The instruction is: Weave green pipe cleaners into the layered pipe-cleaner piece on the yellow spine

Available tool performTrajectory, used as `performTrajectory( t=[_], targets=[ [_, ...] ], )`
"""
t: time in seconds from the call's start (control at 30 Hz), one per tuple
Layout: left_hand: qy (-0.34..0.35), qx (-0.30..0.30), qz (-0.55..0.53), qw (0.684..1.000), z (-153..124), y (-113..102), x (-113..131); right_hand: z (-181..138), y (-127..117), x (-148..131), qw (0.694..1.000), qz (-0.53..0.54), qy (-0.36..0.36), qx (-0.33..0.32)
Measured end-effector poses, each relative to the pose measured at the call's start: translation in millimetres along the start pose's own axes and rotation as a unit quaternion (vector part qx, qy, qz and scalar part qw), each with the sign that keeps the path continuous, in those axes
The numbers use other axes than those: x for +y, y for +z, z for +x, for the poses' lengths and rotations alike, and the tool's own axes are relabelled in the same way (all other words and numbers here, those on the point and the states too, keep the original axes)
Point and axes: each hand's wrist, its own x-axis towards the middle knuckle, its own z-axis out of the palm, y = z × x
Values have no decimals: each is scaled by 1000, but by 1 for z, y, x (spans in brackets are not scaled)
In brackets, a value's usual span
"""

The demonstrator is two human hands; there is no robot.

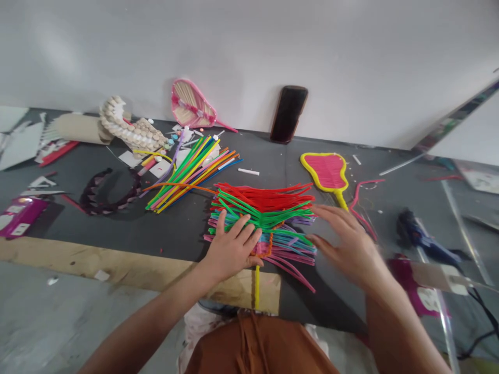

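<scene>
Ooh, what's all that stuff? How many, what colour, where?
wall: 1, white, back
table: 1, dark grey, middle
phone: 1, black, against wall
pink fan: 1, pink, against wall
yellow-rimmed fan: 1, pink inside, right
stem bundle: 1, multicoloured, centre
loose stems: many, multicoloured, left of bundle
ring: 1, dark, left
tube: 1, tan, back left
curved craft: 1, cream, by tube
box: 1, purple and white, left edge
blurry tool: 1, dark blue, right
blurry thing: 1, purple, right
strips: several, clear, right
scraps: many, mostly white, scattered
left hand: 1, bare, on bundle
right hand: 1, bare, at bundle's right
</scene>
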Motion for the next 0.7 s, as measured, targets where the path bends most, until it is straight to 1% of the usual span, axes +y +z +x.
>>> performTrajectory(
  t=[0.03,0.07,0.1,0.13,0.17,0.2,0.23,0.3,0.33,0.43,0.53,0.7],
  targets=[
    [0,-2,1,1000,0,0,0,-3,-3,-12,998,-30,4,57],
    [1,-4,1,1000,0,0,1,-7,-3,-25,995,-33,-6,97],
    [1,-7,1,1000,0,0,1,-10,1,-39,994,-14,-38,100],
    [2,-9,1,1000,0,0,1,-13,8,-51,995,14,-79,64],
    [2,-8,3,1000,1,0,2,-15,19,-60,993,31,-118,5],
    [1,-6,4,1000,1,0,2,-16,31,-66,988,21,-144,-45],
    [-1,-5,6,1000,1,0,3,-17,44,-68,987,-14,-138,-79],
    [-4,-6,6,1000,2,0,4,-16,68,-64,984,-102,-85,-120],
    [-6,-8,5,1000,2,0,4,-16,77,-59,980,-130,-64,-140],
    [-6,-16,-2,1000,1,0,4,-17,89,-44,968,-168,-38,-182],
    [-1,-27,-11,1000,-2,1,1,-22,89,-38,962,-178,-36,-203],
    [7,-42,-18,999,-7,2,-5,-27,90,-38,959,-179,-30,-216]
  ],
)
